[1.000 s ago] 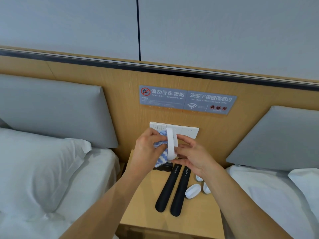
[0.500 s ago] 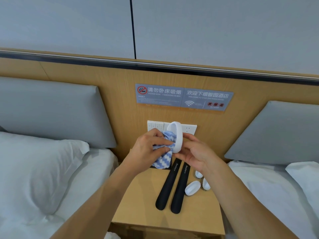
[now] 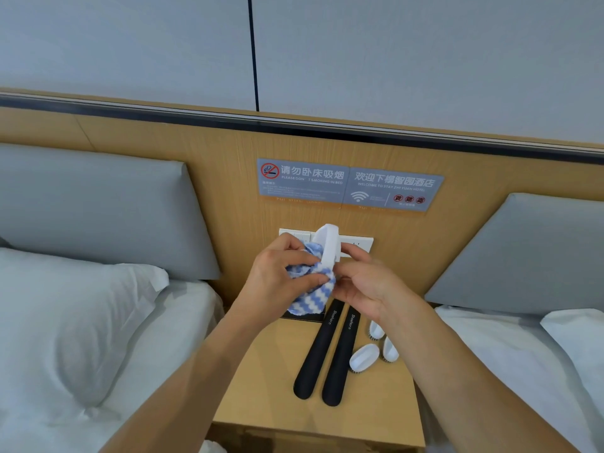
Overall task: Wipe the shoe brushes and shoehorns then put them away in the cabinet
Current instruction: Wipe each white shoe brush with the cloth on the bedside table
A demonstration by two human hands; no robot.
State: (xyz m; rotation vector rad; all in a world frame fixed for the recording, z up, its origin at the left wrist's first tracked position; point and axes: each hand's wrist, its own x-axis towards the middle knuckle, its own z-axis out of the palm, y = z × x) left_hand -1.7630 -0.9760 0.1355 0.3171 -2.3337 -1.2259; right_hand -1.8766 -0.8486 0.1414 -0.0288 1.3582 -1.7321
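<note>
White brush (image 3: pixel 327 248) is held in the right hand (image 3: pixel 369 289); left hand (image 3: pixel 277 279) pinches the cloth (image 3: pixel 312 294). Rub every side while keeping the grip firm.

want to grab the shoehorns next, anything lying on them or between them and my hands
Nothing visible lies on the two black shoehorns. Both hands are full, though: the left hand grips the cloth, the right hand holds a white brush.

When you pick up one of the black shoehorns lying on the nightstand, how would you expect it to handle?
Each black shoehorn is long, narrow and keeps a straight line flat on the nightstand, so it is probably stiff rather than floppy. Its smooth, slightly glossy surface may be a little slippery. Lying low and flat, it seems unlikely to roll or tip, and it probably slides if pushed.
</note>
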